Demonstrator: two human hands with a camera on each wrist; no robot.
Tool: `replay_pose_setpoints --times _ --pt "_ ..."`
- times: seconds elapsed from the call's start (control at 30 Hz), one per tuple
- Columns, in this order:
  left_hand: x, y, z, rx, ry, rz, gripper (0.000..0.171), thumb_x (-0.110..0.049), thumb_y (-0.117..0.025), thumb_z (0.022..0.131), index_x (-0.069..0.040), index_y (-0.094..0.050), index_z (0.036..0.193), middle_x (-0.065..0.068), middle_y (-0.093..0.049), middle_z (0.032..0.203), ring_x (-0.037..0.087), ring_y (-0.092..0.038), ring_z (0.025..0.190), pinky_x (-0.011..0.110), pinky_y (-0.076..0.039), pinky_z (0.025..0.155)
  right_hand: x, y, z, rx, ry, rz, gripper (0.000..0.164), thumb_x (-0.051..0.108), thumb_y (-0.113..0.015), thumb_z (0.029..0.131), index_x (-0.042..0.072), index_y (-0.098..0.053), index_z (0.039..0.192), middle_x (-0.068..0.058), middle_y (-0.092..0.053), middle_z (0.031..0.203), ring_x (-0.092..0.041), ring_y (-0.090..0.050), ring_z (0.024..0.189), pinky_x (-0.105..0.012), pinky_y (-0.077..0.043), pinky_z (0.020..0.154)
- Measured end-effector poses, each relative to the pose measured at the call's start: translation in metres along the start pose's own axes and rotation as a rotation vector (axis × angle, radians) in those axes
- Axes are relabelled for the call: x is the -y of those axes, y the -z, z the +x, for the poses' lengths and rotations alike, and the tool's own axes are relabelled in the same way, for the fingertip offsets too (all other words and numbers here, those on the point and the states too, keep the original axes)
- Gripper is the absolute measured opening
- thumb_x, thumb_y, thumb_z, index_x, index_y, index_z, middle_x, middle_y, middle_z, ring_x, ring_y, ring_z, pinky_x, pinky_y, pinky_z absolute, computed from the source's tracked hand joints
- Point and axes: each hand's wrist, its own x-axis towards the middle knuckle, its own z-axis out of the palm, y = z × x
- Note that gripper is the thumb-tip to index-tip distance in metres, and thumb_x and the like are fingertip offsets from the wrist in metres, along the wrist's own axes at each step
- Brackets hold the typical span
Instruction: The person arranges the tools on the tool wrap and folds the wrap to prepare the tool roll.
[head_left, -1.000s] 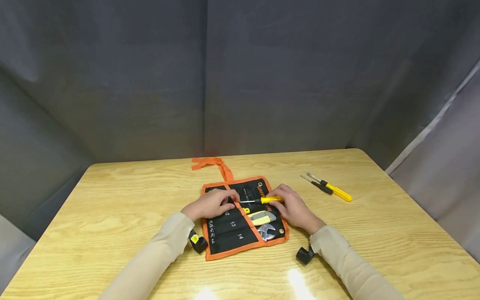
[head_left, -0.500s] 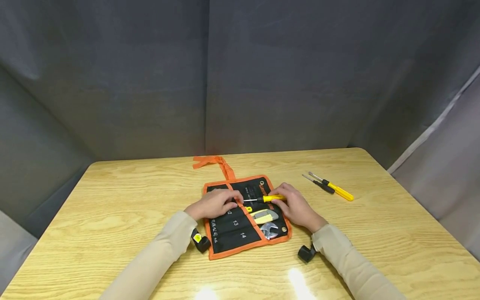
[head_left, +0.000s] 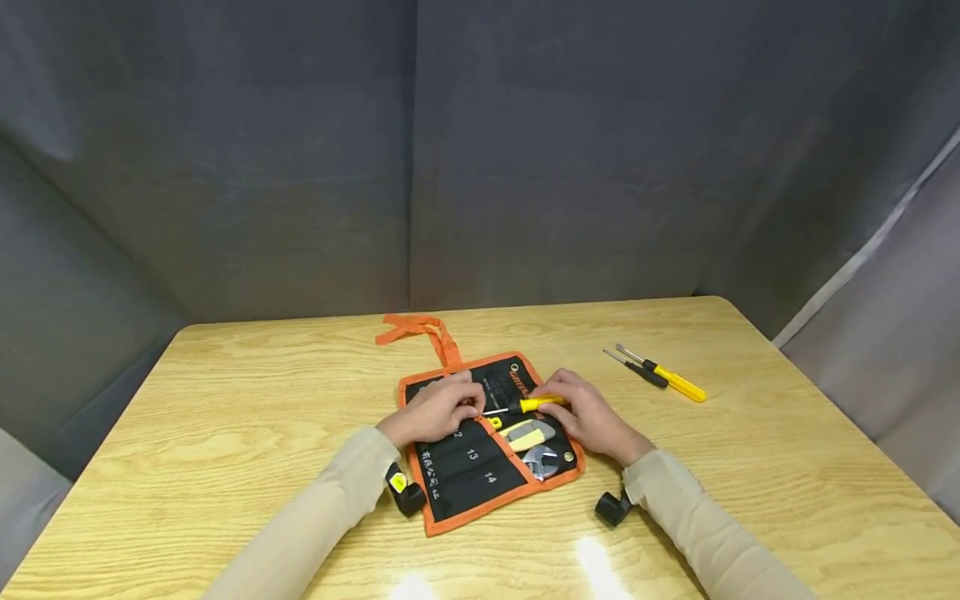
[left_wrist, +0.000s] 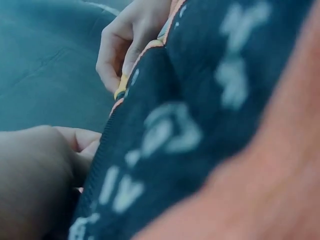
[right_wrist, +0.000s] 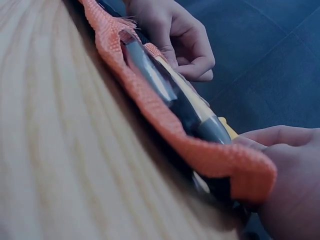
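In the head view a black tool pouch (head_left: 468,475) with orange trim lies unrolled on the table, its pockets numbered in white. My left hand (head_left: 438,408) pinches the orange pocket edge near the pouch's upper middle. With my right hand (head_left: 592,414) I hold a screwdriver (head_left: 534,404) by its yellow handle. Its shaft points left at the pocket edge, and the tip is hidden by my left fingers. A pale yellow utility knife (head_left: 527,435) and an adjustable wrench (head_left: 540,462) sit in neighbouring pockets. A small yellow end (head_left: 494,423) shows above the knife.
Right of the pouch lie a black-handled screwdriver (head_left: 647,374) and a yellow-handled screwdriver (head_left: 681,386), side by side. An orange tie ribbon (head_left: 420,326) stretches from the pouch's top edge toward the back of the wooden table (head_left: 247,400). Grey curtains (head_left: 225,167) stand behind and beside it.
My left fingers have curled in more tightly at the pocket edge. The pouch has turned slightly, its ribbon shifting left and its lower left corner nearer me. The right hand still holds the screwdriver.
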Motion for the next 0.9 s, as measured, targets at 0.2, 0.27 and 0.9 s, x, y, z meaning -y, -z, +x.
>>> replay_pose_setpoints --times 0.2,0.27,0.9 --pt "-0.009 0.0 0.002 0.006 0.018 0.012 0.017 -0.018 -0.06 0.095 -0.022 -0.057 0.079 -0.005 -0.038 0.079 0.011 -0.037 0.063 0.022 -0.03 0.059 0.004 0.002 0.0 0.028 0.037 -0.014 0.018 0.017 -0.063 0.093 0.023 -0.071 0.108 0.008 -0.06 0.102 -0.009 -0.051 0.095 -0.035 -0.047 0.084" --pt "-0.013 0.001 0.002 0.013 0.016 0.014 0.016 -0.018 -0.061 0.094 -0.022 -0.058 0.079 -0.006 -0.04 0.078 0.011 -0.038 0.064 0.022 -0.032 0.06 0.008 0.003 0.002 0.055 0.065 -0.023 0.018 0.018 -0.062 0.094 0.022 -0.071 0.109 0.008 -0.06 0.101 -0.01 -0.05 0.094 -0.035 -0.045 0.083" --pt "-0.019 0.0 -0.002 0.06 -0.058 0.014 0.016 -0.014 -0.061 0.094 -0.021 -0.06 0.081 -0.009 -0.055 0.083 0.007 -0.048 0.07 0.023 -0.039 0.064 0.026 -0.01 0.015 0.19 0.134 0.117 0.02 0.024 -0.058 0.096 0.02 -0.072 0.11 0.006 -0.058 0.09 -0.007 -0.045 0.074 -0.027 -0.042 0.07"
